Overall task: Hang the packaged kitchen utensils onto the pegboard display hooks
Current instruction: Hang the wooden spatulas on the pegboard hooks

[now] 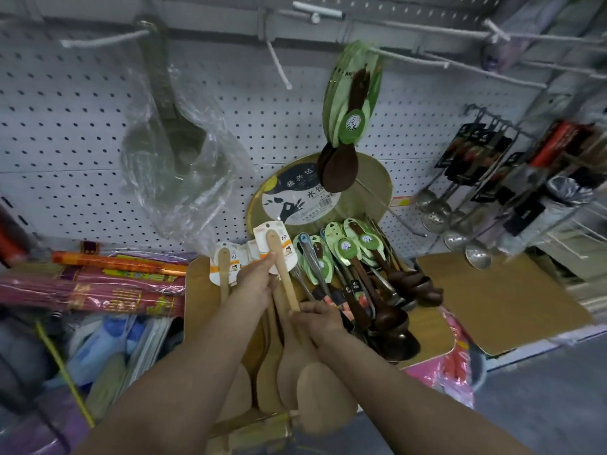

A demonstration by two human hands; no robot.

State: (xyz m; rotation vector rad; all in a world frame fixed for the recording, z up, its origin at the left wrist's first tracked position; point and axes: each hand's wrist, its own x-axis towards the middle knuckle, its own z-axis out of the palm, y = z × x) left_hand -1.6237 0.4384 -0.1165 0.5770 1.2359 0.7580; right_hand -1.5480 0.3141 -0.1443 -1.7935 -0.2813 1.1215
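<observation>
Below, left hand (254, 280) pinches card of wooden spatula (283, 274) — right hand (318, 320) grips its handle; four pale spatulas.

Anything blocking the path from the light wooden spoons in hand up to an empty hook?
Nothing visible. Both hands, left hand and right hand, hold the light wooden spoons low, in front of the pegboard. The bare hook above stands open, between the bagged ladle and the hung dark spoons.

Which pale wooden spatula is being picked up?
The one with the orange-white card: left hand pinches its card, right hand grips its handle. Others lie loose.
</observation>
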